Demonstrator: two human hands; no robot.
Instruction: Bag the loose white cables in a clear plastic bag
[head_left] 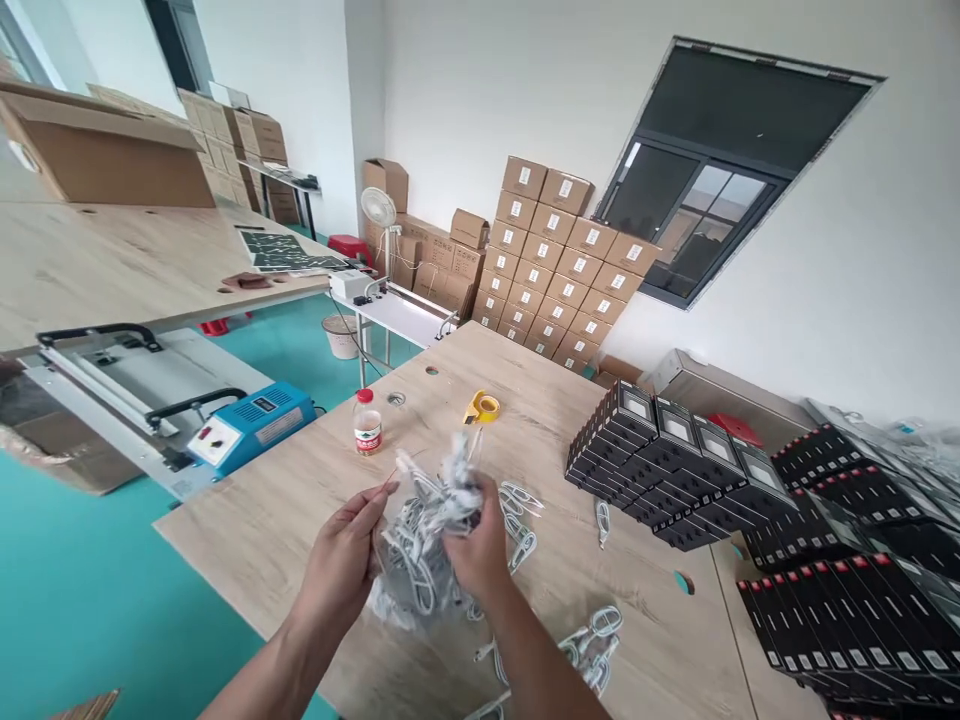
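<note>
A clear plastic bag (409,585) filled with coiled white cables is held just above the wooden table (525,380). My right hand (480,545) is closed around the bag's bunched top. At the bag's left side, my left hand (349,545) pinches something thin, perhaps a tie or the bag's edge; it is too small to name. Loose coiled white cables (521,535) lie right of the bag, and more cables (596,650) lie nearer the front, partly behind my right forearm.
A red-capped bottle (367,425) and a yellow tape dispenser (484,407) stand beyond my hands. Black boxes (675,460) are stacked at the right. A blue-sided machine (255,425) is at the left, and cartons (555,260) line the wall.
</note>
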